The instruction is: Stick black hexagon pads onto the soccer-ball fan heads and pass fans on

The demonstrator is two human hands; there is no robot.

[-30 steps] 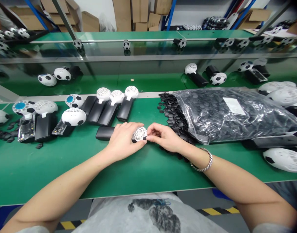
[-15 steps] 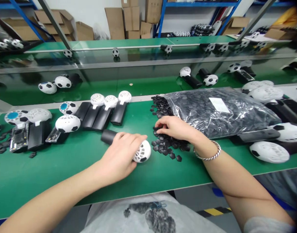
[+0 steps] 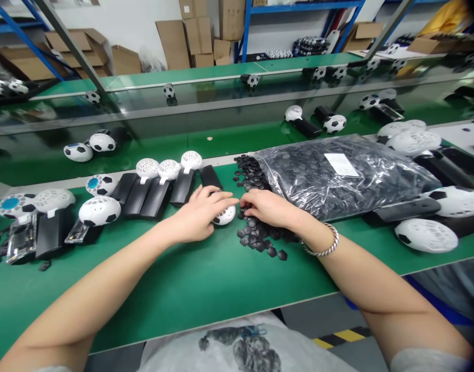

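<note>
My left hand (image 3: 202,213) lies over the white ball-shaped head (image 3: 225,216) of a soccer-ball device, fingers along its far side and thumb on the near side. The device's black handle (image 3: 211,176) points away, toward the far edge of the bench; the hand hides its middle. At the left edge of a pile of small black pentagonal pieces (image 3: 258,235), my right hand (image 3: 264,206) is closed in a pinch. Its fingertips are close to the ball head. What the pinch holds, if anything, is too small to make out.
A clear plastic bag (image 3: 306,168) full of black pieces lies behind and right of the pile. Similar devices with black handles (image 3: 155,199) stand in a row at left. More white ball heads (image 3: 426,235) lie at right. A green conveyor belt (image 3: 159,142) runs behind the bench.
My left hand has moved away from me with the device, whose handle has turned from pointing left to pointing away. My right hand stays at the pile. The view has shifted slightly.
</note>
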